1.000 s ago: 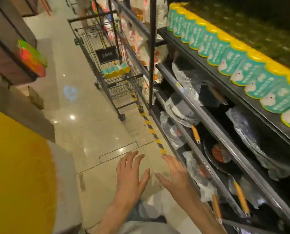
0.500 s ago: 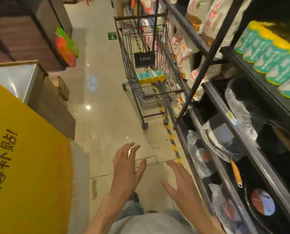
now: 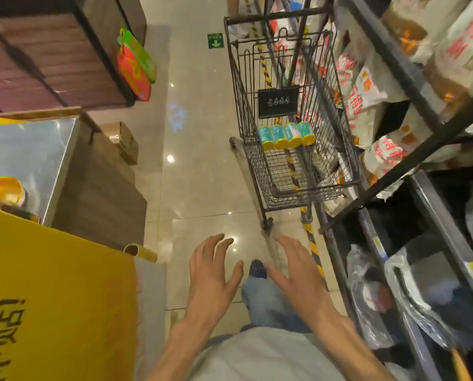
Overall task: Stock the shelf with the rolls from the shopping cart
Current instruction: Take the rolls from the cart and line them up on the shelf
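Both hands are held out low over the tiled floor [image 3: 202, 171], palms down and empty. The left hand [image 3: 212, 279] has its fingers straight and slightly spread, released. The right hand [image 3: 298, 276] likewise has extended, relaxed fingers and grasps nothing. The two hands are near each other but apart.

The shopping cart [image 3: 293, 188] stands farther ahead, to the right, just beside the shelf [image 3: 411, 86] that runs along the right side. Four rolls [image 3: 286, 134], teal with yellow ends, lie side by side inside the cart basket below a black placard [image 3: 278, 101]. A yellow sign [image 3: 53, 303] occupies the near left.
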